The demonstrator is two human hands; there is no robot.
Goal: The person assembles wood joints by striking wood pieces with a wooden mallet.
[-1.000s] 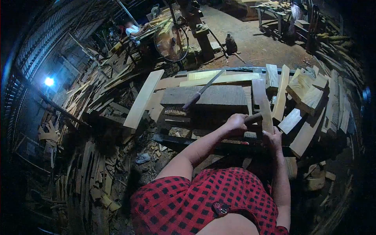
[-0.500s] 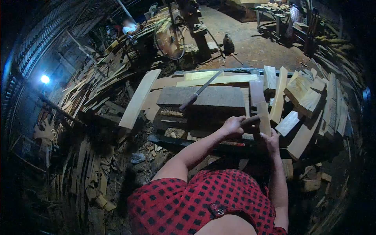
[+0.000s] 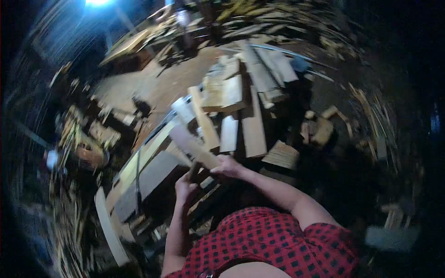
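Note:
My left hand [image 3: 186,187] is closed around a dark wooden handle [image 3: 195,171], whose far end meets the near part of a pale board; what the handle belongs to is hidden. My right hand [image 3: 226,167] grips the lower end of that flat pale board [image 3: 192,144], which points away up and to the left. Beside my left hand lies a thick grey-brown timber block [image 3: 155,178] on the bench. A long thin tool with a dark handle [image 3: 138,197] rests across it.
Stacked wood blocks [image 3: 225,92] and planks [image 3: 254,125] stand beyond my hands. A long pale board [image 3: 109,227] sticks out at lower left. A loose block [image 3: 281,155] lies to the right. Scrap wood piles [image 3: 371,120] and a bright lamp [image 3: 98,2] surround the area.
My view has swung to the right, with blur, so the bench now appears slanted and further left. Both hands keep hold of the handle and the board, which are still together.

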